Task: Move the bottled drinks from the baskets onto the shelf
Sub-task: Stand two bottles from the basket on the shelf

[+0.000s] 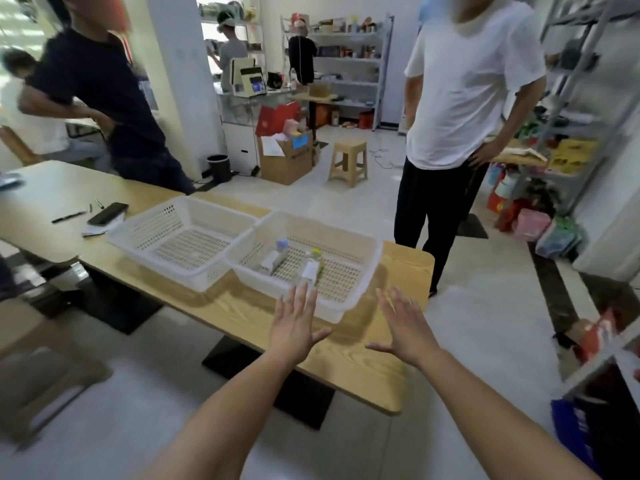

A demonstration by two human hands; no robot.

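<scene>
Left hand and right hand hover flat and empty at lower centre, just short of the right basket, where a blue-capped bottle and a yellow-capped bottle seem to lie flat: probably light, stiff and smooth, best gripped mid-body and lifted over the low rim, with open floor toward the shelf at upper right.

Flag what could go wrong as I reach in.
The blue-capped clear bottle and yellow-capped clear bottle lie on their sides in the white perforated plastic basket; they may roll when grabbed. The person in the white T-shirt stands near the grey metal shelf, possibly blocking the carry.
</scene>
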